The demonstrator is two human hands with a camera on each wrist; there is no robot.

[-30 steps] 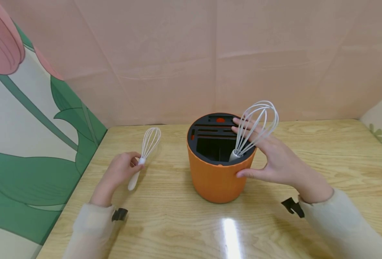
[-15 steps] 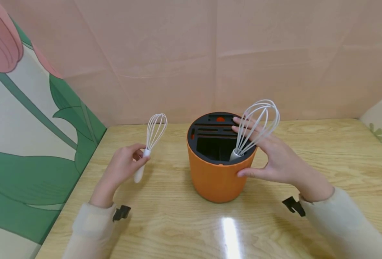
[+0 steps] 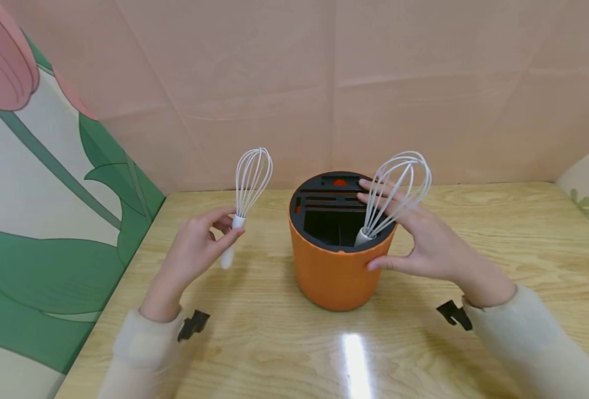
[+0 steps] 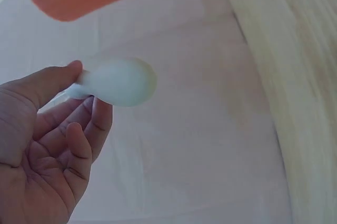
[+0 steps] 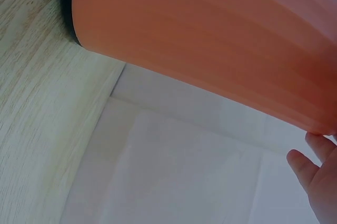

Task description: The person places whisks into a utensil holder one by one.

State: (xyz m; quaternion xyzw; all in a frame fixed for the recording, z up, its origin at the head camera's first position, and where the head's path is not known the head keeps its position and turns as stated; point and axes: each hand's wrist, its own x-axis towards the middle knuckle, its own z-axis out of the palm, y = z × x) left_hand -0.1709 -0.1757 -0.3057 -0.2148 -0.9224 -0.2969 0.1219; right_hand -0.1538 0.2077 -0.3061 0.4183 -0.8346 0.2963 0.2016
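Observation:
My left hand (image 3: 193,244) pinches the upper handle of a small white whisk (image 3: 253,180) between thumb and fingers. This whisk is held above the table, wires up and slightly tilted right; the left wrist view shows its rounded handle end (image 4: 126,81). To its right stands an orange utensil holder (image 3: 339,282) with a black slotted top (image 3: 331,191). A larger whisk (image 3: 399,194) leans in the holder's big compartment, its lower handle hidden. My right hand (image 3: 431,249) rests spread against the holder's right side, two fingers at the top behind the whisk wires and the thumb on the front wall.
The wooden table (image 3: 269,343) ends at a pinkish cloth backdrop (image 3: 254,88). A wall panel with painted flowers (image 3: 50,238) borders the left side. Black clips (image 3: 193,325) sit at both cuffs.
My left hand has raised the small whisk off the table, moving it up and to the right and tilting it more upright. The right hand, holder and larger whisk stay nearly the same.

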